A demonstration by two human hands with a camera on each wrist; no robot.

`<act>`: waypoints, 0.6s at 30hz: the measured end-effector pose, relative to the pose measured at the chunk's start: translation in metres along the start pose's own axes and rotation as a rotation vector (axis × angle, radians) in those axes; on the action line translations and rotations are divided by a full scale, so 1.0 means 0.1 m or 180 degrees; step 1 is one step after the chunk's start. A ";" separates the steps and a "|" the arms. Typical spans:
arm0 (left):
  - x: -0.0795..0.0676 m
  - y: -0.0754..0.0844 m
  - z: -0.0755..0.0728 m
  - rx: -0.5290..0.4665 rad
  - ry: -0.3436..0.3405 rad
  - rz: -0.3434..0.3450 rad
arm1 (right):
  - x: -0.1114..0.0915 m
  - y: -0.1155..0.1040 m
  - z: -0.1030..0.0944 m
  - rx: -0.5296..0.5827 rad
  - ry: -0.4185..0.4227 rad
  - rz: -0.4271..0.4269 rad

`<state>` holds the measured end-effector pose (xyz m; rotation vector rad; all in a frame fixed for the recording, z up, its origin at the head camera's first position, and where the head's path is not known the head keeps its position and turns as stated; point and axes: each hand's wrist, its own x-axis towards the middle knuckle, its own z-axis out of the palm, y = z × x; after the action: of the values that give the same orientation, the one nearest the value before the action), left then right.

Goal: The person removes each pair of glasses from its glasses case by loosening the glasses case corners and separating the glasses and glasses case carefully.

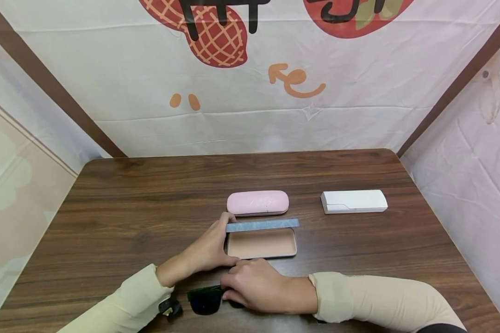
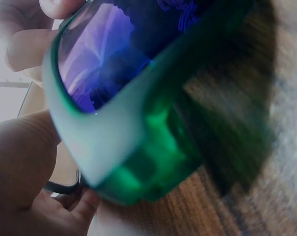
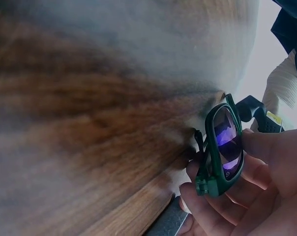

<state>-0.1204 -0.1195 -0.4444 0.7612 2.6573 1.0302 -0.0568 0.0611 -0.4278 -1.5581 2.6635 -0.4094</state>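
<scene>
A glasses case [image 1: 262, 245] with a beige lining stands open on the table, its pale blue lid [image 1: 262, 225] raised at the far side. My left hand [image 1: 206, 247] grips the case's left end, fingers at the lid and thumb at the near rim. In front of the case, my right hand [image 1: 261, 286] pinches green-framed sunglasses [image 1: 205, 300] with dark lenses. The right wrist view shows these sunglasses [image 3: 218, 157] between thumb and fingers. Close up in the left wrist view, their frame [image 2: 104, 132] and purple-reflecting lens hide part of the left hand.
A pink glasses case [image 1: 258, 202] lies closed just behind the open one. Farther right is a white case [image 1: 354, 201], also closed. The wooden table [image 1: 150, 185] ends at a white printed cloth [image 1: 254, 129] at the back.
</scene>
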 end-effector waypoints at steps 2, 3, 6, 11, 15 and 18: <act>0.00 0.00 0.00 -0.0003 -0.0004 -0.0005 | 0.00 0.00 0.00 0.0013 0.0002 0.0000; 0.00 0.00 0.00 -0.0006 -0.0006 -0.0008 | 0.00 0.00 0.00 0.0016 0.0006 0.0000; 0.00 0.00 0.00 -0.0002 -0.0010 -0.0011 | 0.00 0.01 0.01 0.0037 0.0018 -0.0001; -0.01 0.00 -0.01 0.0013 -0.0017 -0.0014 | -0.01 0.01 0.00 0.0098 0.0072 -0.0014; 0.00 0.00 -0.01 -0.0002 -0.0044 -0.0036 | -0.03 0.01 -0.01 0.0115 0.0124 -0.0005; -0.01 0.00 -0.01 -0.0013 -0.0058 -0.0062 | -0.04 0.01 -0.02 0.0146 0.0134 0.0008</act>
<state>-0.1202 -0.1202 -0.4433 0.7387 2.6411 1.0188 -0.0559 0.0649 -0.4268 -1.5504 2.6664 -0.5052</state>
